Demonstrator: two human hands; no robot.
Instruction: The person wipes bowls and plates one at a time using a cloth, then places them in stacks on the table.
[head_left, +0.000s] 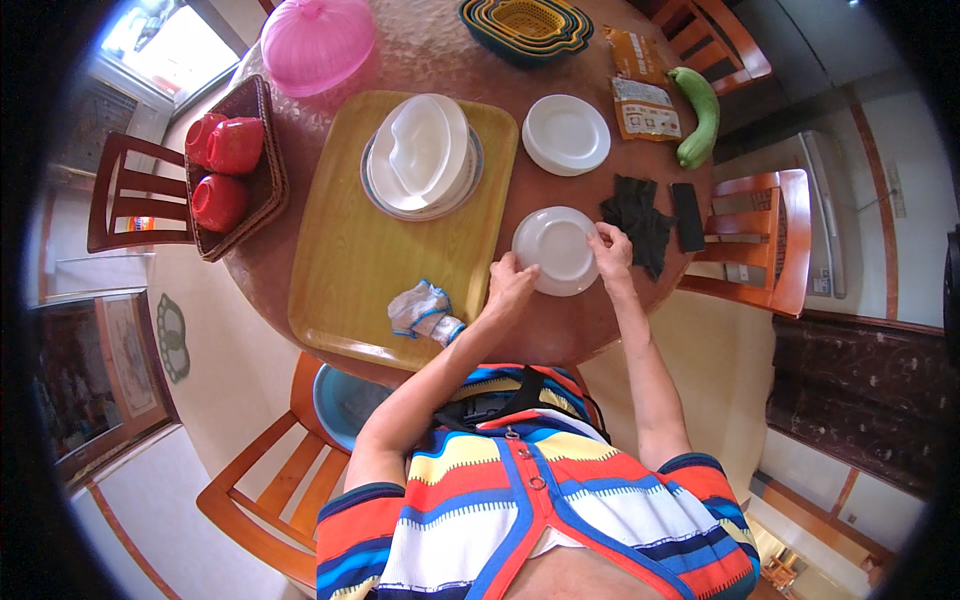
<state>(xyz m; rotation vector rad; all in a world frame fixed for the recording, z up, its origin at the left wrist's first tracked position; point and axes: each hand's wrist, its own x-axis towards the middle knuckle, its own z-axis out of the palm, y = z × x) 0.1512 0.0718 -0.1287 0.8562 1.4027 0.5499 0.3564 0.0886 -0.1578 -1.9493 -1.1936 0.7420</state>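
Note:
A white plate (559, 251) lies before me near the table's front edge; whether others lie under it I cannot tell. My left hand (514, 279) grips its lower left rim, and my right hand (611, 246) pinches its right rim. Just beyond it stands a stack of white plates (568, 135). Left of the plates, a yellow-green tray (330, 300) carries stacked white bowls and dishes (424, 154) at its far part and a crumpled white cloth with blue edging (424, 309) near its front, beside my left forearm.
Red cups (225, 196) sit in a dark woven basket (279, 180) at left. Farther off are a pink mesh dome (319, 45) and nested baskets (529, 26). At right lie orange packets (645, 90), a green gourd (699, 116), a black cloth (637, 221) and a black phone-like slab (687, 217). Wooden chairs surround the table.

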